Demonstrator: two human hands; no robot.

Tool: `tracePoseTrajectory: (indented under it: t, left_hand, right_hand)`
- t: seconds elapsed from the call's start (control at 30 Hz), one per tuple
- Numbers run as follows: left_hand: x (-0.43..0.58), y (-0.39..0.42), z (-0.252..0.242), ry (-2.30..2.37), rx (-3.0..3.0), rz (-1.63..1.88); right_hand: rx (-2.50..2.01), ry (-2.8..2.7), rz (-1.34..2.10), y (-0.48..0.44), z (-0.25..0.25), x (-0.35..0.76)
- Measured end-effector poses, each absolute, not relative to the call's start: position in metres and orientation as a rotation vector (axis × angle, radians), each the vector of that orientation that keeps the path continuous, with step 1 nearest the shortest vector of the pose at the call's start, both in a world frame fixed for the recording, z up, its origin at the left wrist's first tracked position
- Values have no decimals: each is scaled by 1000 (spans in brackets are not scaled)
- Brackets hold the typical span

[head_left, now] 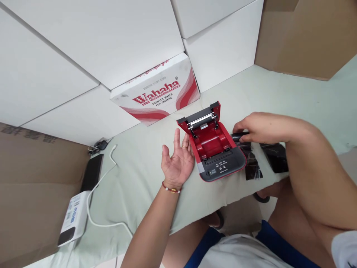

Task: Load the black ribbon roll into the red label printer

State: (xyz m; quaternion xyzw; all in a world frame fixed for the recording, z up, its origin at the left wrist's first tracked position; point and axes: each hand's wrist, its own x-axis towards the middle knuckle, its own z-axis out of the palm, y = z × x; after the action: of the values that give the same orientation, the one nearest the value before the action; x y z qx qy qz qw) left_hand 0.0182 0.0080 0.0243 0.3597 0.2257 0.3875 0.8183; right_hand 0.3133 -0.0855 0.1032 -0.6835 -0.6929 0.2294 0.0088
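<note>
A small red and black label printer [214,149] lies on the cloth-covered table with its lid [202,117] raised. Its red inner bay shows nothing inside. My left hand [178,163] rests palm up beside the printer's left side, fingers spread, the far fingertips partly behind the printer's edge. On the right, my right hand [256,128] pinches a dark, slim object [240,136] against or close to the printer's side; its kind is not clear. Just below that hand lie a dark, glossy plastic piece [253,163] and a black flat item [275,157].
A Wahaha water carton [156,93] stands behind the printer, against stacked white boxes [223,44]. Brown cardboard [304,37] is at the back right. To the left are a white device [74,216], a white cable [88,203], a black slab [92,173] and keys [97,147].
</note>
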Motion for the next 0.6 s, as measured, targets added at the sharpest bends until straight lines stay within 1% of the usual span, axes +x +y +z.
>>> tracePoseTrajectory:
  t: [0.07, 0.13, 0.27, 0.33, 0.5, 0.6]
  left_hand:
    - [17, 9, 24, 481, 784, 820]
    - [17, 9, 24, 487, 804, 822]
    - [18, 9, 23, 489, 864, 836]
    - [19, 8, 22, 483, 878, 837]
    - [19, 8, 20, 481, 868, 841]
    - [20, 8, 19, 474, 867, 845]
  right_hand:
    - [-2188, -2161, 810, -81, 98, 305]
    - [-2244, -2133, 810, -83, 98, 304]
    - [-2505, -1944, 586, -93, 101, 330]
    - [-2614, -1843, 548, -95, 97, 344]
    - [-2713, -1776, 793, -87, 81, 351]
    - [-2727, -1796, 739, -85, 76, 351]
